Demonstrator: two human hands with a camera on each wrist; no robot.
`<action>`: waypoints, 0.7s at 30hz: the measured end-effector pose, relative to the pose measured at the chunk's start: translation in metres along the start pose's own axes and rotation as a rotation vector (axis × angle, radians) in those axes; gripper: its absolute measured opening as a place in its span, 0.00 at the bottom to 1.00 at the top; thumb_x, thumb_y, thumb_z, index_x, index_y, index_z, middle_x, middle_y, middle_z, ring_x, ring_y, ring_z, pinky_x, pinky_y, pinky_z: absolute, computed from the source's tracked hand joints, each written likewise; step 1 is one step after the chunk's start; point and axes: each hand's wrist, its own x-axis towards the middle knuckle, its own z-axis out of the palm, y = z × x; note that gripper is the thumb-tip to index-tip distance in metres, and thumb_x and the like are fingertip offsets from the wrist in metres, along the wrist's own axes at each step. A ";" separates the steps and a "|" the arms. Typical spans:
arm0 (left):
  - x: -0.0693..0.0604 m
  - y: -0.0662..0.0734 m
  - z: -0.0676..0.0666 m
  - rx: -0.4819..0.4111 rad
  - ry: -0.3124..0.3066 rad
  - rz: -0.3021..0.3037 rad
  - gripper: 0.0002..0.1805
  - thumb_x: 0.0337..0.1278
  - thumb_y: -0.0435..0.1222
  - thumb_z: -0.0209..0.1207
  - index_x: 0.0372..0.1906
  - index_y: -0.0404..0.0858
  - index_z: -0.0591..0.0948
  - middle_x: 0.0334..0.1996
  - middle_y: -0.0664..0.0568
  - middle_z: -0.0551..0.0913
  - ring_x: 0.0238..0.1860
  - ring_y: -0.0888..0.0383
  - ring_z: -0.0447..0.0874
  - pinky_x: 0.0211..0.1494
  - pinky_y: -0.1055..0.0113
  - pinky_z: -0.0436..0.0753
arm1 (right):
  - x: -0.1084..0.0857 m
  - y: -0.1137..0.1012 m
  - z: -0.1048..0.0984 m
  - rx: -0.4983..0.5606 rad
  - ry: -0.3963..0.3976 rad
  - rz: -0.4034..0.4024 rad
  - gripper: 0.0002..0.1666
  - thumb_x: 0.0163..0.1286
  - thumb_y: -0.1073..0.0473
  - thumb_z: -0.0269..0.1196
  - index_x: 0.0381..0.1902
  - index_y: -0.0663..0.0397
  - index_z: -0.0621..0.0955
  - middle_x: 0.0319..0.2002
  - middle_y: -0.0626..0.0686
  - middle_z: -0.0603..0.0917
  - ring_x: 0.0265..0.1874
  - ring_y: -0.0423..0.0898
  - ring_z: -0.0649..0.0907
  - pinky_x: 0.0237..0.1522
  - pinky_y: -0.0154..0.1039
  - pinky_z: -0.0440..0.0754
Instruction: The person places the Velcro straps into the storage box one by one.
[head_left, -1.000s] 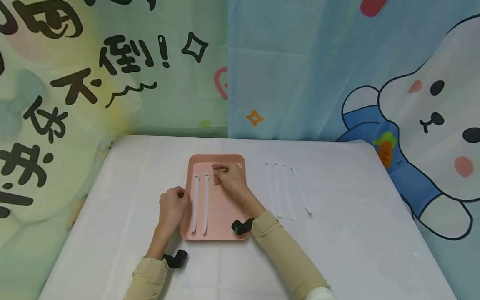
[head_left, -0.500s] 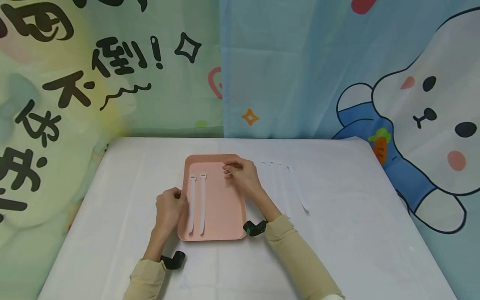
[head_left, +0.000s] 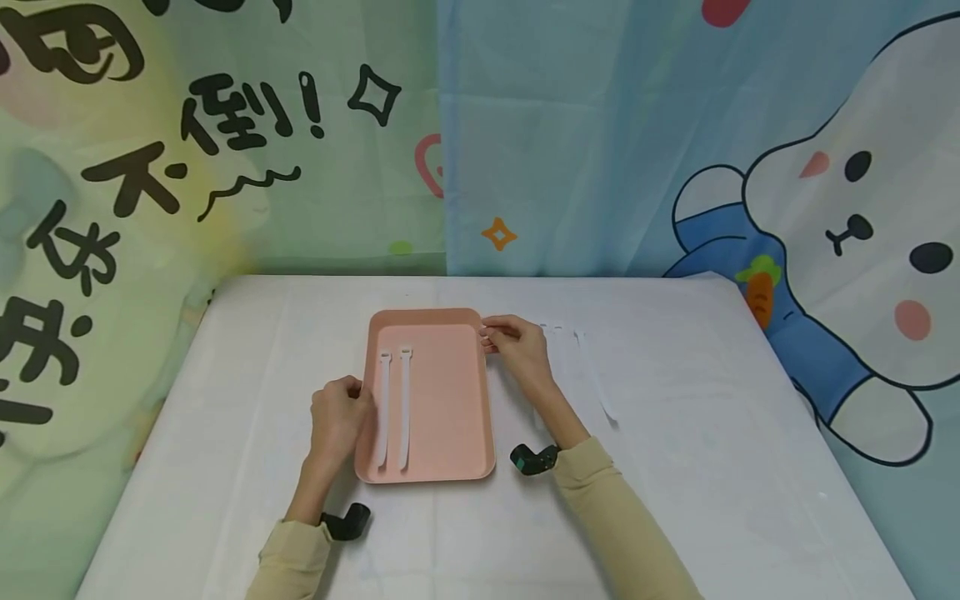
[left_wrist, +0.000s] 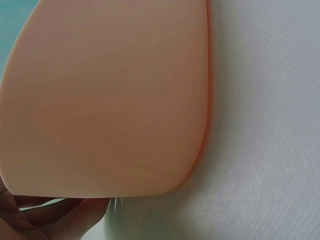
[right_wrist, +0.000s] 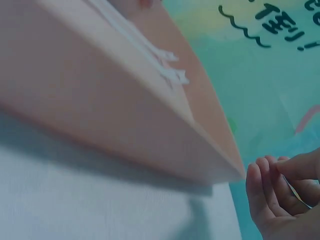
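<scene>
A pink tray [head_left: 450, 408] lies on the table. Two long white straps with slotted heads, which look like cable ties, lie side by side along its left half: an outer strap [head_left: 384, 412] and an inner strap [head_left: 405, 412]. My left hand [head_left: 339, 417] pinches the tray's left rim; in the left wrist view the tray hides part of its fingers. My right hand [head_left: 525, 350] hovers by the tray's upper right corner, thumb close to the fingertips. Nothing shows in it in the right wrist view.
More white straps lie right of the tray on the white-covered table [head_left: 720, 467], faint against the cloth; one slanting strap [head_left: 602, 396] is plainest. My right hand and forearm hide some of them. Printed curtains [head_left: 570, 142] hang behind and at the left.
My right hand has moved right from above the tray to beyond its right rim. My left hand stays on the left rim. The view has shifted slightly.
</scene>
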 end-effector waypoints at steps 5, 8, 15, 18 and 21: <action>0.000 0.000 0.000 -0.001 -0.004 -0.002 0.10 0.63 0.28 0.58 0.34 0.26 0.87 0.27 0.38 0.88 0.24 0.51 0.84 0.26 0.62 0.80 | 0.003 0.006 -0.017 -0.018 0.042 0.018 0.14 0.74 0.71 0.59 0.54 0.72 0.83 0.47 0.71 0.87 0.40 0.58 0.89 0.42 0.35 0.87; 0.000 0.000 -0.001 -0.001 -0.005 -0.003 0.10 0.64 0.28 0.58 0.34 0.26 0.87 0.27 0.38 0.87 0.24 0.51 0.83 0.26 0.62 0.80 | 0.006 0.012 -0.026 -0.026 0.070 0.045 0.14 0.74 0.70 0.59 0.54 0.71 0.83 0.49 0.71 0.87 0.40 0.54 0.89 0.43 0.34 0.87; 0.000 0.002 -0.002 -0.002 -0.005 0.000 0.10 0.63 0.28 0.58 0.33 0.26 0.87 0.27 0.38 0.88 0.23 0.51 0.84 0.26 0.62 0.80 | 0.017 0.028 -0.037 -0.103 0.164 0.054 0.14 0.72 0.72 0.60 0.53 0.69 0.85 0.49 0.66 0.88 0.39 0.45 0.86 0.40 0.28 0.84; 0.000 0.002 -0.002 -0.005 -0.008 -0.006 0.10 0.64 0.28 0.58 0.34 0.26 0.87 0.27 0.37 0.88 0.23 0.52 0.84 0.26 0.63 0.80 | 0.018 0.028 -0.041 -0.186 0.189 0.052 0.15 0.71 0.71 0.60 0.53 0.65 0.85 0.50 0.63 0.88 0.42 0.49 0.86 0.41 0.28 0.82; 0.000 0.002 -0.002 -0.010 -0.012 -0.008 0.10 0.64 0.28 0.58 0.34 0.26 0.87 0.27 0.37 0.88 0.24 0.51 0.84 0.26 0.62 0.81 | 0.019 0.028 -0.045 -0.262 0.193 0.065 0.17 0.71 0.70 0.59 0.55 0.62 0.85 0.52 0.61 0.88 0.47 0.53 0.86 0.46 0.34 0.80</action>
